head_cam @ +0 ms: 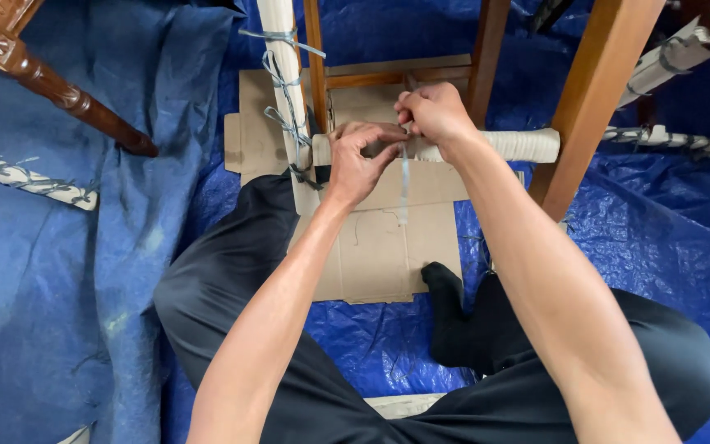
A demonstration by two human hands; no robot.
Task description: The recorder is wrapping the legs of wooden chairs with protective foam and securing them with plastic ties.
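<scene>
My left hand point(359, 160) and my right hand point(431, 113) meet at a horizontal chair rung wrapped in white padding point(519, 145). Both pinch a thin pale blue strap point(405, 185) that hangs down from the rung in front of the cardboard. The right hand grips the strap at the top of the rung; the left hand's fingers curl around the rung's left part. An upright wooden leg wrapped in white padding point(283, 74) with blue strap tied around it stands just left of my hands.
Flattened cardboard point(380, 247) lies on a blue tarp point(59, 288). Bare wooden chair legs point(593, 99) rise on the right. A dark carved leg point(51, 86) and another padded piece point(26, 179) lie left. My crossed legs in black trousers point(232, 288) fill the foreground.
</scene>
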